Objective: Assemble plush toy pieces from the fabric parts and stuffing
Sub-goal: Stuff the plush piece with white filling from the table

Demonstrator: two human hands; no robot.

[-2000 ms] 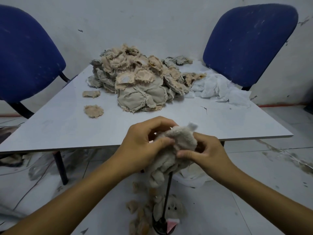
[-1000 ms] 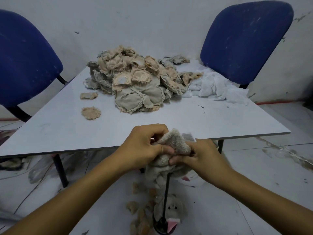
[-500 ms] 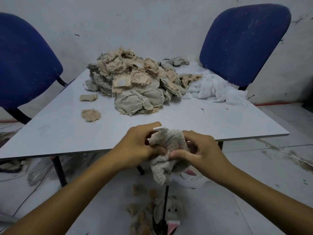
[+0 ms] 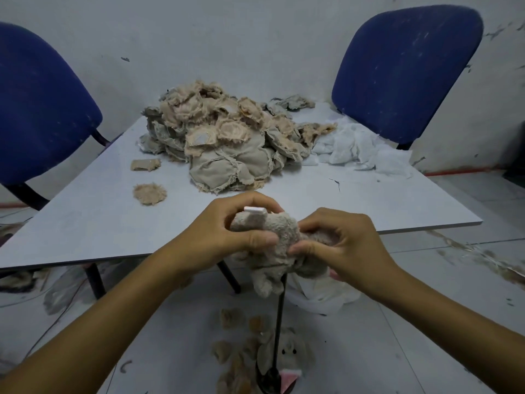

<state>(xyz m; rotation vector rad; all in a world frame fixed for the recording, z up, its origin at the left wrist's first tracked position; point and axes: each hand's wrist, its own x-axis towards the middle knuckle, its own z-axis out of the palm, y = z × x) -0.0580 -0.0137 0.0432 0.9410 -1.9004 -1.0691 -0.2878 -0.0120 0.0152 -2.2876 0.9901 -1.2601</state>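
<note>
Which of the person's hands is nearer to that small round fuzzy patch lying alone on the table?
Left. The left hand is just right of and below the round patch; the right hand is farther right.

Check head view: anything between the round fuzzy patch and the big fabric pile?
Nothing: bare table between the round patch and fabric pile in head view.

Grey table (image 4: 85, 228) — fabric pile (image 4: 227, 143), white stuffing (image 4: 358, 149), two loose scraps (image 4: 149, 193)
</note>
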